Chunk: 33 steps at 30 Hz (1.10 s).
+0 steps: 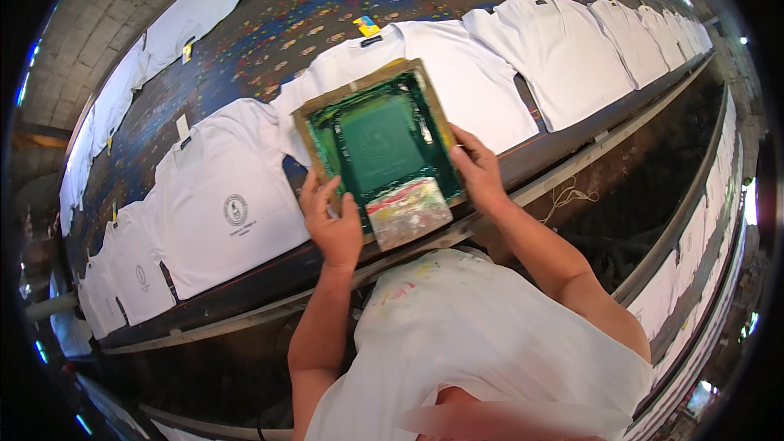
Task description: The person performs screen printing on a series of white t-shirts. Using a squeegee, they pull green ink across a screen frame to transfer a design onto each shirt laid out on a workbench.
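I hold a screen printing frame [380, 136] with a green mesh and dark green ink along its inner edges, tilted over a white T-shirt [490, 86]. My left hand [331, 216] grips its left side and my right hand [478, 170] grips its right side. A paint-smeared squeegee or flat scraper [408, 214] lies across the frame's lower part, between my hands. To the left, a white T-shirt [204, 180] bears a round dark print on its front, as does the smaller-looking one [139, 276] beside it.
More white shirts [596, 41] line the long, paint-spotted table [269, 33], with small paper tags at their collars. A metal rail [600, 135] runs along the near edge, with a loose cord [572, 196]. Another rack of shirts [694, 237] stands at right.
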Available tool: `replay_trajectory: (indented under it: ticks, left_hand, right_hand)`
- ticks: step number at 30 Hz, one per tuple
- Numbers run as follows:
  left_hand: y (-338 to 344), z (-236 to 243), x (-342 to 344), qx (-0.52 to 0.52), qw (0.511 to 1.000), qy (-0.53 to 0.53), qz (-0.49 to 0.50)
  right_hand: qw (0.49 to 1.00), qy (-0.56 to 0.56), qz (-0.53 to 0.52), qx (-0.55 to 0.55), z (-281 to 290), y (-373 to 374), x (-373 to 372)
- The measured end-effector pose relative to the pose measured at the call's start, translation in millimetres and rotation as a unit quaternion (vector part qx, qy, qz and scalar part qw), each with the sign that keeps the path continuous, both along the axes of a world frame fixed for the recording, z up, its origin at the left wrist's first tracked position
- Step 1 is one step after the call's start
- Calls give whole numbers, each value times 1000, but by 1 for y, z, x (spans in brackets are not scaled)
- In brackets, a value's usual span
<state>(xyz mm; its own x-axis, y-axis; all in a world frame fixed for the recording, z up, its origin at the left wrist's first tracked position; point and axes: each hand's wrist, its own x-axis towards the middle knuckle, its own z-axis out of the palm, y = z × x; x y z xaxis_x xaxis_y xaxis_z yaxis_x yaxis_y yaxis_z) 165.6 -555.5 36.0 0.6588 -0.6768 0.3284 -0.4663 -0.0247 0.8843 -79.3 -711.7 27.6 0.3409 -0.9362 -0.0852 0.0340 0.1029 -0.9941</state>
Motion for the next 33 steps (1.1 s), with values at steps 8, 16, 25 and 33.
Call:
replay_trajectory:
  ticks: [8, 16, 25, 33]
  left_hand:
    - [-80, -12, -144, 25, 995, 45, -82]
    - [-104, -22, -159, 29, 995, 73, -58]
    - [-115, -38, -140, 2, 996, 85, -26]
    - [-122, -45, -136, -6, 992, 126, -17]
  right_hand:
    - [997, 30, -65, 28, 1, -59, -162]
    - [999, 21, -47, 3, -16, -86, -175]
    - [997, 26, 16, -74, -25, -112, -144]
    - [986, 101, 35, -125, -25, -120, -142]
